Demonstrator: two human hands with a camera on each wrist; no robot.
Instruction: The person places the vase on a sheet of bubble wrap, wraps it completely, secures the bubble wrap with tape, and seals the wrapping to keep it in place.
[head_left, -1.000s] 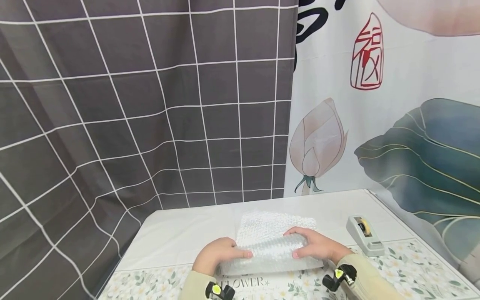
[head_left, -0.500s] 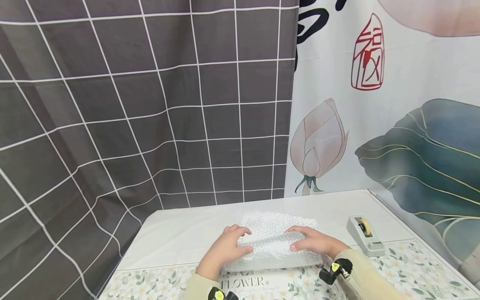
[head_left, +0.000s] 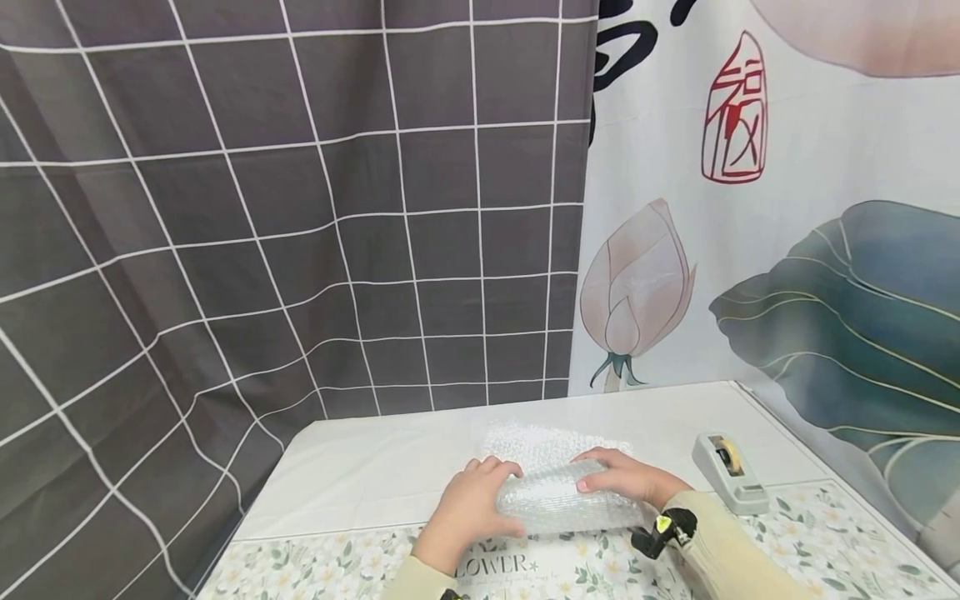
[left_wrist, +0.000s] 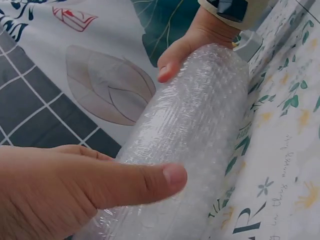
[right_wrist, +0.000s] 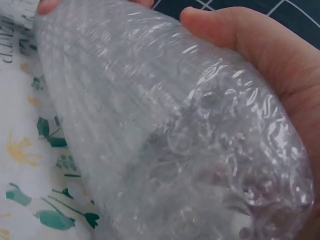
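Note:
A thick roll of clear bubble wrap lies crosswise near the front of the table, its loose flat sheet spread out behind it. My left hand grips the roll's left end, thumb in front and fingers over the back. Farther right, my right hand holds the roll from behind, thumb on top. In the left wrist view, the left thumb lies along the shiny bubble wrap. The right wrist view shows the layered, bubbled end of the roll close up; what may be inside is hidden.
A pale tape dispenser with a yellowish tape roll stands to the right of my right hand. The table has a white and flower-printed cover. A dark grid curtain and a white lotus-print curtain hang behind it.
My left hand has shifted right, from on top of the roll to around its left end, after its fingers lifted and spread. The right hand stays nearly in place on the roll.

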